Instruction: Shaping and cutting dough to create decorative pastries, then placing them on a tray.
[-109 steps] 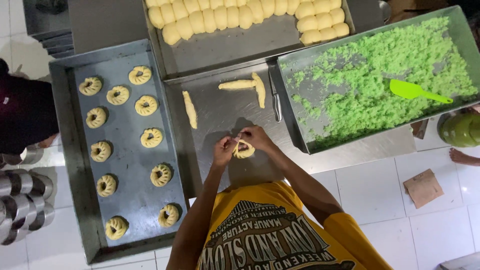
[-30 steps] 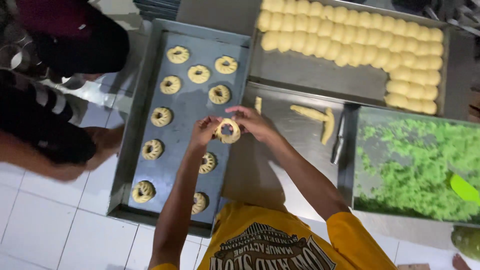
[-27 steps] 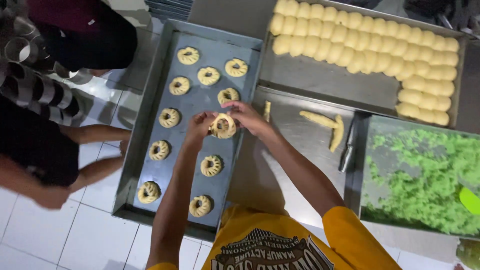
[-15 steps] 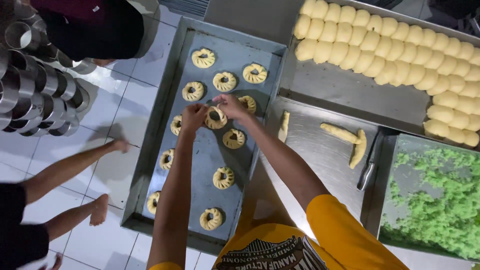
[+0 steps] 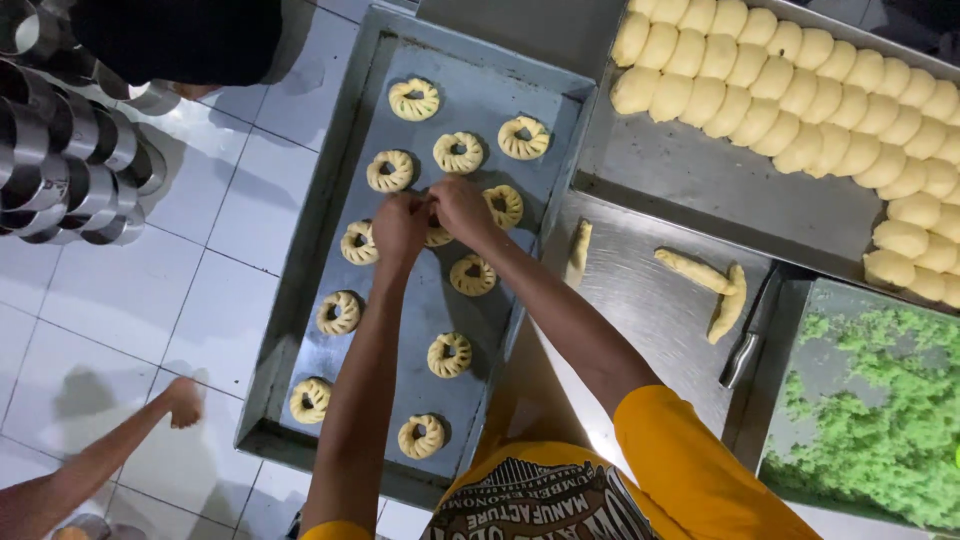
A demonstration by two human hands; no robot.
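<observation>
My left hand (image 5: 399,226) and my right hand (image 5: 461,206) meet over the middle of a long metal baking tray (image 5: 300,300). Together they hold a twisted dough ring (image 5: 437,236) low over the tray surface; the fingers hide most of it. Several more twisted dough rings lie in two rows on the tray, such as one (image 5: 459,152) just beyond my hands and one (image 5: 472,275) just below them. My forearms reach across the tray from the lower right.
A steel work surface (image 5: 640,300) to the right carries three dough strips (image 5: 694,270). Behind it a tray (image 5: 700,180) holds rows of dough balls (image 5: 800,90). A tray of green crumbs (image 5: 880,420) sits lower right. Metal ring moulds (image 5: 60,150) stand on the left; another person's arm (image 5: 110,455) reaches in.
My hands have carried the dough ring leftwards from the steel surface and lowered it onto the middle of the ring tray. The view has shifted left with them.
</observation>
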